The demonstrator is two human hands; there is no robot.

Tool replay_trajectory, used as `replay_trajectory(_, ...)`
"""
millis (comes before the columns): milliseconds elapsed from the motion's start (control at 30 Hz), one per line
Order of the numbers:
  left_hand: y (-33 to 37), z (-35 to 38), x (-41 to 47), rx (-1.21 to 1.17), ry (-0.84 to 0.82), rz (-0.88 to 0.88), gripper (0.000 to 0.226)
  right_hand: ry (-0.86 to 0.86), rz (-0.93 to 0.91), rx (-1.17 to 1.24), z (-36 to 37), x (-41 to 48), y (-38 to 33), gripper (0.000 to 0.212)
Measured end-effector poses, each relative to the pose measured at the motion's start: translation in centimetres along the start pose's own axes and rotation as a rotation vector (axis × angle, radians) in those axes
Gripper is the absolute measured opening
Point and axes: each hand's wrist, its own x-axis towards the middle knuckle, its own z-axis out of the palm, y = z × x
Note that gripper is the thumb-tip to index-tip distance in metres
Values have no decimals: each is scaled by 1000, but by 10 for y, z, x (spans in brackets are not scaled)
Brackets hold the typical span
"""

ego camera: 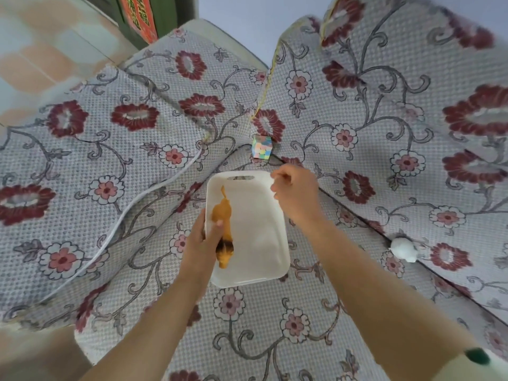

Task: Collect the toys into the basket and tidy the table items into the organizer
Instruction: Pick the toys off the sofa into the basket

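**One toy in, two left**

The left hand [200, 244] clamps its fingers on the basket [248, 282] at its left rim, centre frame. An orange toy [222, 213] lies inside. A cube [262, 149] waits above. The right hand [297, 194] curls its fingers over the far rim. A white toy [403, 249] lies far right.

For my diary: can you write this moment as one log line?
left hand: holds toy in basket | right hand: grips basket rim | cube: on sofa

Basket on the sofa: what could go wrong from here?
The basket sits on a soft cushion; it may tip and spill the orange toy. The cube lies in the cushion crease and could slip deeper. The white cable lies close by and might snag.
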Motion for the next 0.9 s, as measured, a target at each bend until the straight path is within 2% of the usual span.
replay_trajectory(133, 4, 0, 45, 98, 77, -57, 55, 13, -63, -93, 13, 64, 19, 22)
replay_trajectory(267, 1, -3, 85, 94, 81, 2, 39, 41, -90, -179, 39, 121, 37, 20)
replay_trajectory(367, -6, -4, 113, 48, 90, 5, 35, -12, -77, -230, 62, 160, 57, 23)
replay_trajectory(467, -15, -5, 135, 36, 101, 9, 32, -75, -58, -280, 83, 186, 73, 36)
replay_trajectory(633, -24, -7, 155, 86, 114, 28, 33, -103, -58, -477, 107, 225, 88, 45)
replay_trajectory(800, -25, -12, 167, 40, 100, 15, 26, -245, -88, -656, 125, 251, 96, 69)
replay_trajectory(900, -26, -15, 174, 21, 104, 24, 23, -238, -103, -729, 132, 251, 101, 76)
